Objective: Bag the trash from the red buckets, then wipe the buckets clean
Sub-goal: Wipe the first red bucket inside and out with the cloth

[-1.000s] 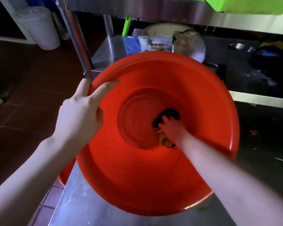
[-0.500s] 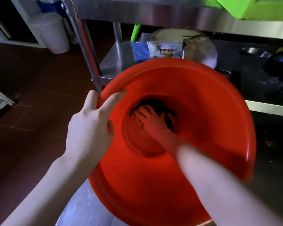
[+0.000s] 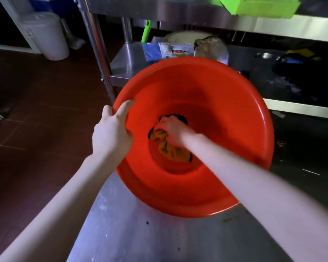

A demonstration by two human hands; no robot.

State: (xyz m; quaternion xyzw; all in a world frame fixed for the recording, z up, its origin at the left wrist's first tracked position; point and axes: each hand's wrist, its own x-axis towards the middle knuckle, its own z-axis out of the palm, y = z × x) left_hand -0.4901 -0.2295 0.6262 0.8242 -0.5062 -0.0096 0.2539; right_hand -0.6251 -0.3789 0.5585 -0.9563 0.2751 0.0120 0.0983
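A large red bucket [image 3: 225, 114] is tilted toward me, its lower edge resting on a steel table [image 3: 140, 233]. My left hand [image 3: 112, 133] grips its left rim, thumb inside. My right hand [image 3: 173, 129] is deep inside the bucket, pressing a crumpled yellow and black cloth [image 3: 170, 150] against the round bottom.
A steel rack post [image 3: 97, 50] stands just behind the bucket's left rim. The rack's lower shelf [image 3: 127, 59] holds packets, a round bowl and dark items. A white bin [image 3: 45, 35] stands on the red tiled floor at the far left. A green tray [image 3: 257, 4] sits on the upper shelf.
My right hand has rubbed the cloth around the bucket's bottom, from its right side to its upper left and now centre left. My left hand has kept its grip on the rim.
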